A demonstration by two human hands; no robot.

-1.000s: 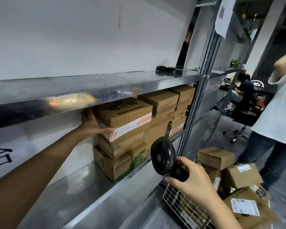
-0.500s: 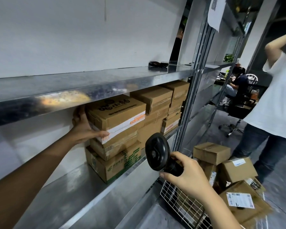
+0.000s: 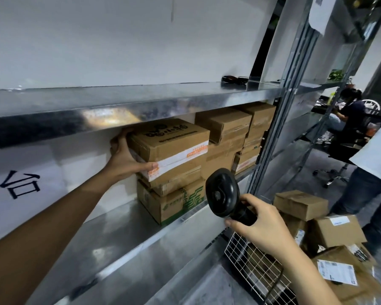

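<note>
Cardboard top box [image 3: 169, 142] sits on its stack on the steel shelf [image 3: 119, 227], my left hand [image 3: 123, 159] gripping its end, thumb along the taped edge. My right hand [image 3: 264, 225] clasps the barcode scanner [image 3: 222, 194]; parcels [image 3: 337, 230] in the wire cart [image 3: 251, 267] are probably left to shelve.

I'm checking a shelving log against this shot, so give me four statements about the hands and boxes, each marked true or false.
1. The left hand holds the top box of the nearest stack. True.
2. The right hand holds nothing. False: it holds a black scanner by its grip.
3. The top box lies directly on the shelf. False: it sits on other boxes stacked beneath it.
4. Cardboard parcels are piled at lower right, by the wire basket. True.
</note>
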